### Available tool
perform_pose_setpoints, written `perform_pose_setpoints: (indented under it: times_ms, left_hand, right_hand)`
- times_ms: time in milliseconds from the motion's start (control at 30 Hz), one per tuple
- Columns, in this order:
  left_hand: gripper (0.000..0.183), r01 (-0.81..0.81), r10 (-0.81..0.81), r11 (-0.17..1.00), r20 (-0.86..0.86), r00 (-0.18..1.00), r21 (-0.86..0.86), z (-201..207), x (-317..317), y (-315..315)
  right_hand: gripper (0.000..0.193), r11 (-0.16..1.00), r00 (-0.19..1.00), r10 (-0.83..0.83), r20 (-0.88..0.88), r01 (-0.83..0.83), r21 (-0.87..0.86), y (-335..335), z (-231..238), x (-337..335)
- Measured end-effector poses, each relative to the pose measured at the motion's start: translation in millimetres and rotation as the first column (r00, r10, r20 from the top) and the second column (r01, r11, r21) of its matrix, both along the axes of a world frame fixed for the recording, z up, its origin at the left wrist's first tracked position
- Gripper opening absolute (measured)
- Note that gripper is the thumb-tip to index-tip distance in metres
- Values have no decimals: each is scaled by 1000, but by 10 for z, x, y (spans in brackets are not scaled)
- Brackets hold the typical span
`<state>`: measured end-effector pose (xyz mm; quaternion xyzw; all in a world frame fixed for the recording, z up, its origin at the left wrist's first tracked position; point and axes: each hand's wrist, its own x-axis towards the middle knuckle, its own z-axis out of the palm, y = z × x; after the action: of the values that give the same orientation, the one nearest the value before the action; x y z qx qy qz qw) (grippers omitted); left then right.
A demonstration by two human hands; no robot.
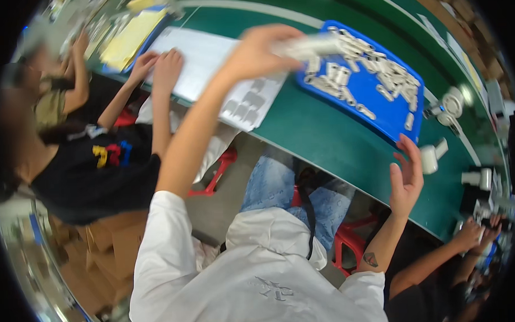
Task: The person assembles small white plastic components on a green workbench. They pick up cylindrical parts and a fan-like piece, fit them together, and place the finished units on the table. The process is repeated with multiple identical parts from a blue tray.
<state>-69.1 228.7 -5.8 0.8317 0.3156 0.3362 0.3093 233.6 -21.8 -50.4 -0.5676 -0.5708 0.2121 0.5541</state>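
My left hand [265, 52] is raised over the upper middle of the bench, its thumb and fingers closed on a blurred white elongated part [310, 47]. That part overlaps the near-left corner of a blue tray [371, 97], which holds many small white plastic pieces [387, 65]. My right hand [407, 181] is open, fingers apart and curved upward, by the tray's lower right corner. Nothing shows in its grasp. Just right of it stands a white rounded device with a flat arm [430, 158].
White sheets with grey shapes [247, 107] lie on the green bench [319, 150] at left. A co-worker's hands [160, 65] rest there, near yellow sheets [131, 37]. Another white device [453, 104] stands right of the tray. Other hands [478, 233] work at far right. Red stools [348, 246] stand below.
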Motion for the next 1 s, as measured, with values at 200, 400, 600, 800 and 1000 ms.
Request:
perform_pose_setpoints:
  times_ms: [200, 400, 600, 800, 1000]
  left_hand:
    - [52, -484, 628, 720, -169, 760, 497, -679, -1323, 1656]
    - [52, -462, 726, 678, -426, 539, 571, -677, -1164, 1765]
    - [38, -501, 745, 479, -31, 667, 721, -737, -748, 1432]
    - [30, 77, -56, 978, -111, 992, 195, -512, 543, 225]
    - [33, 12, 52, 985, -369, 928, 169, -488, 1088, 132]
  right_hand:
    - [47, 983, 851, -144, 505, 184, -28, 10, 113, 437]
    - [59, 879, 628, -216, 747, 458, -131, -317, 203, 1091]
    - [61, 865, 615, -344, 709, 502, -15, -187, 40, 1183]
    - [52, 894, 726, -386, 569, 447, 36, -324, 779, 521]
    - [41, 988, 708, 22, 706, 92, -122, -163, 922, -186]
